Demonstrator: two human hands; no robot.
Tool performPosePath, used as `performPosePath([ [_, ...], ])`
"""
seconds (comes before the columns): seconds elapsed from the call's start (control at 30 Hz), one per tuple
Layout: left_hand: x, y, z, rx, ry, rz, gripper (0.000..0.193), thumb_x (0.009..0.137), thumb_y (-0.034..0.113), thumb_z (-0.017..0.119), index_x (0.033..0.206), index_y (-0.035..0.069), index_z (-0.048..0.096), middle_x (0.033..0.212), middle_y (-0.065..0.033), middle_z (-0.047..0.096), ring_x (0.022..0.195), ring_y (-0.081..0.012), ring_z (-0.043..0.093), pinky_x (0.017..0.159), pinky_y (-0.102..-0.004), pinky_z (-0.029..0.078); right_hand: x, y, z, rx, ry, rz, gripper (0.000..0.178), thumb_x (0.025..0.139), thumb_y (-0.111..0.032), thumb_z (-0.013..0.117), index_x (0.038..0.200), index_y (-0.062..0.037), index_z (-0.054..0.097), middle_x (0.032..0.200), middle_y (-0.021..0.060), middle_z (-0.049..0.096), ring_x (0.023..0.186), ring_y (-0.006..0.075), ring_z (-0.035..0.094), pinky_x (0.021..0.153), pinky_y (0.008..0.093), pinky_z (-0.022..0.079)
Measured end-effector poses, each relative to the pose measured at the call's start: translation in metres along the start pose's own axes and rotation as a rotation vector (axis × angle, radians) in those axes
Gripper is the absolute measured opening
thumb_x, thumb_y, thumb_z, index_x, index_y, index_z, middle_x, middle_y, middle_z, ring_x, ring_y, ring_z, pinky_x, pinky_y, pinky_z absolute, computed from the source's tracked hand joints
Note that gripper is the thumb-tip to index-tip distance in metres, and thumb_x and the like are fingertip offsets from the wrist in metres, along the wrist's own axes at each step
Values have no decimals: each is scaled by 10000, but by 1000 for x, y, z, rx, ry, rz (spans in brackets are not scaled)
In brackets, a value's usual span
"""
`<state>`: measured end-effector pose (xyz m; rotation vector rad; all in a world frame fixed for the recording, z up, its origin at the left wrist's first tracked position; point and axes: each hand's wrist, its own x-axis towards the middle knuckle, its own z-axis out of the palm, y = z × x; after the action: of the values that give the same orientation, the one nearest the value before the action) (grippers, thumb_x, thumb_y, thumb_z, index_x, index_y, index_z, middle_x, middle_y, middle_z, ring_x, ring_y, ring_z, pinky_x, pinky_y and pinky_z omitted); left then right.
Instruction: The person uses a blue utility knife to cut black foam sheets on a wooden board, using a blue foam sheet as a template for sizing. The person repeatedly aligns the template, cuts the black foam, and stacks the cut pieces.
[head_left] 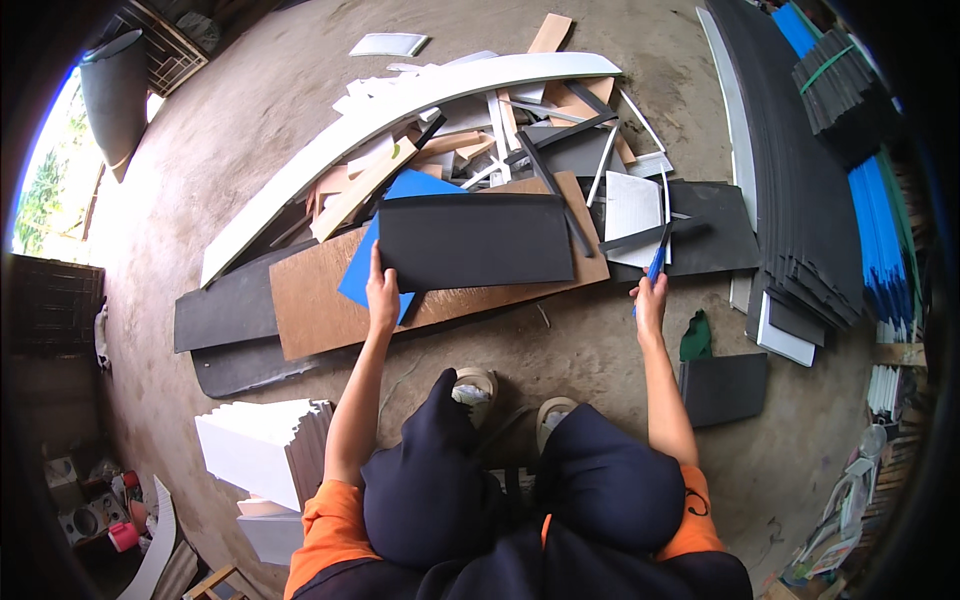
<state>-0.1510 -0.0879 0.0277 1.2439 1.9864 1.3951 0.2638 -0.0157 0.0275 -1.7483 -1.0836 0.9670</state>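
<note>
My left hand (382,290) grips the lower left edge of a black rectangular foam-like sheet (475,240), with the thumb on top and the fingers partly hidden. Beneath that sheet lie a blue sheet (424,184) and a brown board (320,300). To the right, my right hand (650,302) is closed around a blue-handled knife (656,262) that points away from me. The knife's tip is hard to make out against a dark strip (635,238) and a white textured piece (632,195).
A heap of white, tan and black offcuts (470,145) lies beyond the board, crossed by a long white curved strip (430,98). Black sheets (790,150) are stacked at right. White sheets (250,445) stand near my left knee; a black piece (725,390) lies by my right forearm.
</note>
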Motion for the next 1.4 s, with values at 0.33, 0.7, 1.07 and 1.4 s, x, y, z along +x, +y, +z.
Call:
performPosePath([
  [0.33,-28,-4,73,365,-143,-42,545,774,111,525,1289,86,351,1171,-191,397,1072,-341,389,928,-431,308,-15,10,41,-424,-108,-304,425,796,-174,580,1119,29,393,1001,190,425,895,336,493,768,401,417],
  [0.7,40,-42,-8,963,-82,-202,996,605,644,632,1340,114,219,1343,-222,223,1256,-391,186,927,-659,158,-24,-25,124,-643,-368,-643,567,753,-172,644,1193,23,344,970,180,408,878,326,495,742,390,447],
  [1.07,80,-40,-20,934,-280,-29,1137,440,600,757,1302,24,291,1171,-280,374,1134,-421,345,912,-514,313,-23,-22,123,-816,-389,-710,614,758,-232,639,1229,4,323,997,170,424,912,308,476,787,380,437],
  [1.4,103,13,-52,757,-158,54,574,685,451,680,1006,8,508,892,-186,620,834,-298,609,749,-415,446,-25,-23,125,-812,-400,-718,607,775,-244,622,1233,5,312,1010,178,417,920,323,472,792,392,435],
])
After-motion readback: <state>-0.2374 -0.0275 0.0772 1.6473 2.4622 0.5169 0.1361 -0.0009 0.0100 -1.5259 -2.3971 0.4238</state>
